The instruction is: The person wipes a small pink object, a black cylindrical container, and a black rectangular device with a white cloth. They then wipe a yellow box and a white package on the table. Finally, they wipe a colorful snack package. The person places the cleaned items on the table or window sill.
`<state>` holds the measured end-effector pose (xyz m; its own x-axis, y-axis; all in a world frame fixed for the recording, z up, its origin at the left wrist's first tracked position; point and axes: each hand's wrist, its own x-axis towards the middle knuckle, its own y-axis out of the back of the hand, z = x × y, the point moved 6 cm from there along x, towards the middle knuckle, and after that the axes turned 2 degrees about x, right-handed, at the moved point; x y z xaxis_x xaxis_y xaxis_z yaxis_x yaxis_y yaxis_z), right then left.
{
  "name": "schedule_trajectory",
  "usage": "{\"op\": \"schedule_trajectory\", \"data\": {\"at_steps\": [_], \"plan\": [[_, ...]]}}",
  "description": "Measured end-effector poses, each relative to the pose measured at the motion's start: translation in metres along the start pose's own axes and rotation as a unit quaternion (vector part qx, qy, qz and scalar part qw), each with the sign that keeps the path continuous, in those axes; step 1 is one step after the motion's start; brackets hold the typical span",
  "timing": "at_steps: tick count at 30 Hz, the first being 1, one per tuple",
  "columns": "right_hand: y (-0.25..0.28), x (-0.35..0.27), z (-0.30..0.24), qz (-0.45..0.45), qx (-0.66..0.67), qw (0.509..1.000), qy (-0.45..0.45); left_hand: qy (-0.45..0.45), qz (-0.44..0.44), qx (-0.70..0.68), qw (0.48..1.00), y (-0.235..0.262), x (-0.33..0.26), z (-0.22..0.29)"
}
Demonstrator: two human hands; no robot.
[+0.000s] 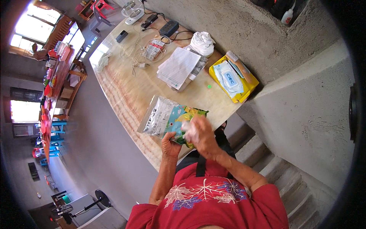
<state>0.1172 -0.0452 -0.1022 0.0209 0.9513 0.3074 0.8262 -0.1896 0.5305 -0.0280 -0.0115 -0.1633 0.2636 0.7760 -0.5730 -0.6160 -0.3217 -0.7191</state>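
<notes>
A colourful plastic packet [176, 116], blue, green and yellow with a clear, white-printed end, lies at the near edge of the table [126, 87]. My left hand [171, 145] grips its near edge, thumb on top. Over the packet's right part, my right hand [203, 139] is closed around a crumpled white wipe [190, 131], slightly blurred by motion. It hides part of the packet beneath. To the right stands a yellow box [244, 95] with a pack of wipes [229, 79] and a wooden-backed brush [240, 66] on top.
Printed papers [177, 70], a bundled white cloth [202, 44], a black power strip [169, 28], tangled cables and a small fan [132, 13] occupy the table's far part. A small green cap [209, 87] lies near the yellow box. A rough concrete wall [301, 57] and steps [282, 175] are on the right.
</notes>
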Motion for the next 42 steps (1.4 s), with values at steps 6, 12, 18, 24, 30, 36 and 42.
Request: {"op": "schedule_trajectory", "data": {"at_steps": [6,12,18,24,30,36,42], "plan": [[0.008,0.020,0.065,0.080,0.025,0.983,-0.163,-0.013,0.028,0.014,0.999,-0.021,-0.008,0.004],[0.008,0.006,0.028,0.056,0.035,0.987,-0.144,-0.044,0.019,0.020,0.999,-0.028,-0.004,0.012],[0.005,-0.007,-0.014,-0.071,0.089,0.991,-0.073,-0.037,0.019,0.014,0.999,-0.013,0.004,0.028],[0.038,0.025,0.013,0.014,0.165,0.970,-0.177,-0.038,0.002,-0.016,0.999,-0.007,0.004,0.039],[0.014,0.050,0.014,-0.015,-0.010,0.999,-0.045,-0.051,-0.002,-0.025,0.998,-0.020,-0.001,0.034],[0.017,0.026,-0.017,-0.070,0.016,0.996,-0.050,-0.043,-0.003,-0.034,0.999,-0.009,0.005,0.033],[0.025,0.003,-0.026,-0.171,0.160,0.972,-0.018,-0.043,-0.022,-0.002,0.999,-0.017,0.003,0.034]]}}
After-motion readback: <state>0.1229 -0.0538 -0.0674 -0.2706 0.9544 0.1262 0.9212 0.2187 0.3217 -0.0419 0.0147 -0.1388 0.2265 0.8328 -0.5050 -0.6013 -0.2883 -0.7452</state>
